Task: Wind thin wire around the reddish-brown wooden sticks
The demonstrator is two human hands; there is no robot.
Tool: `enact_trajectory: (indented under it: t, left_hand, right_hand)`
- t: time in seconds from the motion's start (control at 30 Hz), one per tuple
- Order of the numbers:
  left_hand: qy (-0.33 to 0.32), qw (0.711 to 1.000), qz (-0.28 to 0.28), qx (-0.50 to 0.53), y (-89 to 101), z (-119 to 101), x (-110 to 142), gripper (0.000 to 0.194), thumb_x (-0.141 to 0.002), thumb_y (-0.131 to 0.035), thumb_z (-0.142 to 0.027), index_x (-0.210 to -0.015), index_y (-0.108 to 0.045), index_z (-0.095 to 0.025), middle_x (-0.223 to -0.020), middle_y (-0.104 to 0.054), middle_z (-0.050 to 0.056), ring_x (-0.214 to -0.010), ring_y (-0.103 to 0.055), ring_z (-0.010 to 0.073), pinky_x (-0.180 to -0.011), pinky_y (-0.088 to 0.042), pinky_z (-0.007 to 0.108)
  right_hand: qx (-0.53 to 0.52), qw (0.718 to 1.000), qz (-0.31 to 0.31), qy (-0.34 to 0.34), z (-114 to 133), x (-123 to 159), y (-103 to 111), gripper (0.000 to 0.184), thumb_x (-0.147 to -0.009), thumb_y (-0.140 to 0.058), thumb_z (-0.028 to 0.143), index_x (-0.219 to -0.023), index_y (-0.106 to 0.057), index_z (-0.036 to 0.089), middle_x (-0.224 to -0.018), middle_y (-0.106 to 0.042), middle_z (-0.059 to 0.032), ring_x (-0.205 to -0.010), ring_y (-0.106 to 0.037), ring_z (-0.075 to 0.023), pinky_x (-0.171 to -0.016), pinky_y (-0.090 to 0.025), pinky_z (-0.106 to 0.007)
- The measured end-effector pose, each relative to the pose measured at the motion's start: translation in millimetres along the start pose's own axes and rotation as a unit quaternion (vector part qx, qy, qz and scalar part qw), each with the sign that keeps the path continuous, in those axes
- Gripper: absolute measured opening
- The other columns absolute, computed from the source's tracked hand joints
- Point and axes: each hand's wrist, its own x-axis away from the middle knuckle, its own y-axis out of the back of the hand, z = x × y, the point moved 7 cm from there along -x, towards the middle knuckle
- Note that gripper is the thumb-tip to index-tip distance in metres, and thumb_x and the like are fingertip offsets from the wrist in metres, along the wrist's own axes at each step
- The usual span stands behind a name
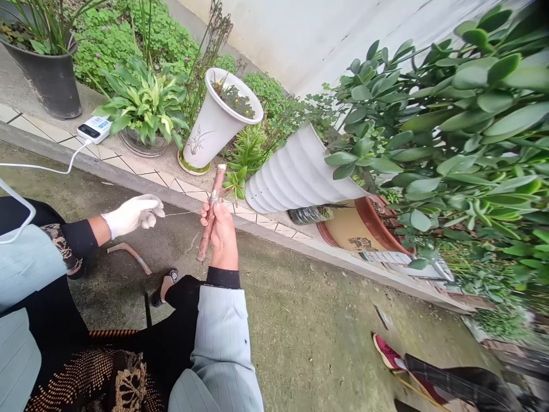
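Note:
My bare right hand (223,232) is wrapped round a short reddish-brown stick (218,183), which tilts upward with its pale cut end on top. Near the middle of the stick, just above my thumb, some thin strand is wound round it. From there a fine taut string or wire (182,214) runs left to my left hand (134,216), which wears a white glove and has its fingers closed on the strand. Below that hand, a bent brown stick (131,256) with a band near one end lies on the ground.
A tiled ledge (143,167) crosses ahead, bearing a white flared pot (210,134), a ribbed white pot (291,171), a black pot (51,80) and a white device (95,129) with a cable. Leafy branches (463,126) hang at right. Another person's red shoe (387,352) shows lower right.

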Motion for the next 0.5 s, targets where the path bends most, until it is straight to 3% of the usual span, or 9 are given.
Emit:
enact_trajectory:
  t: [0.1, 0.2, 0.33, 0.43, 0.5]
  left_hand:
    - [0.008, 0.996, 0.073, -0.053, -11.8, -2.3, 2.7, 0.043, -0.077, -0.063, -0.026, -0.119, -0.059, -0.015, -0.099, -0.069, 0.013, -0.048, -0.059, 0.0115, -0.039, -0.041, 0.021]
    - [0.027, 0.980, 0.166, -0.110, -26.8, -2.9, 7.7, 0.038, -0.083, -0.059, -0.034, -0.110, -0.065, -0.009, -0.095, -0.069, 0.016, -0.051, -0.056, 0.0109, -0.041, -0.039, 0.020]
    - [0.024, 0.951, 0.245, -0.184, -37.5, -6.4, 14.0, 0.036, -0.083, -0.060, -0.037, -0.103, -0.068, -0.008, -0.099, -0.068, 0.016, -0.059, -0.055, 0.0113, -0.049, -0.042, 0.020]
    - [0.024, 0.926, 0.277, -0.253, -41.1, -5.7, 18.0, 0.036, -0.084, -0.059, -0.038, -0.102, -0.068, -0.009, -0.099, -0.068, 0.015, -0.062, -0.055, 0.0116, -0.054, -0.044, 0.021]
    - [-0.014, 0.910, 0.254, -0.327, -40.4, -9.2, 17.9, 0.035, -0.085, -0.057, -0.039, -0.097, -0.070, -0.009, -0.086, -0.069, 0.011, -0.056, -0.052, 0.0106, -0.052, -0.043, 0.021]
  right_hand:
    - [-0.017, 1.000, 0.005, 0.005, 2.4, 1.7, 1.2, 0.027, -0.076, -0.068, 0.040, -0.086, -0.053, 0.020, -0.074, -0.052, 0.0001, -0.061, -0.049, -0.0095, -0.043, -0.038, -0.019]
    - [-0.025, 0.999, -0.016, 0.020, 6.1, 0.9, 8.0, 0.026, -0.077, -0.067, 0.040, -0.086, -0.053, 0.020, -0.074, -0.053, -0.0001, -0.061, -0.049, -0.0092, -0.043, -0.039, -0.018]
    - [-0.049, 0.998, -0.040, 0.016, 8.5, -1.0, 18.7, 0.022, -0.080, -0.065, 0.038, -0.087, -0.054, 0.020, -0.073, -0.054, 0.0009, -0.060, -0.049, -0.0080, -0.043, -0.040, -0.016]
    - [-0.074, 0.996, -0.039, 0.019, 12.6, 0.7, 23.0, 0.019, -0.081, -0.066, 0.035, -0.086, -0.055, 0.020, -0.073, -0.054, 0.0016, -0.060, -0.050, -0.0070, -0.044, -0.041, -0.015]
    - [-0.073, 0.996, -0.040, 0.024, 15.7, 2.6, 25.2, 0.019, -0.080, -0.066, 0.034, -0.086, -0.055, 0.020, -0.073, -0.054, 0.0017, -0.060, -0.051, -0.0068, -0.044, -0.042, -0.015]
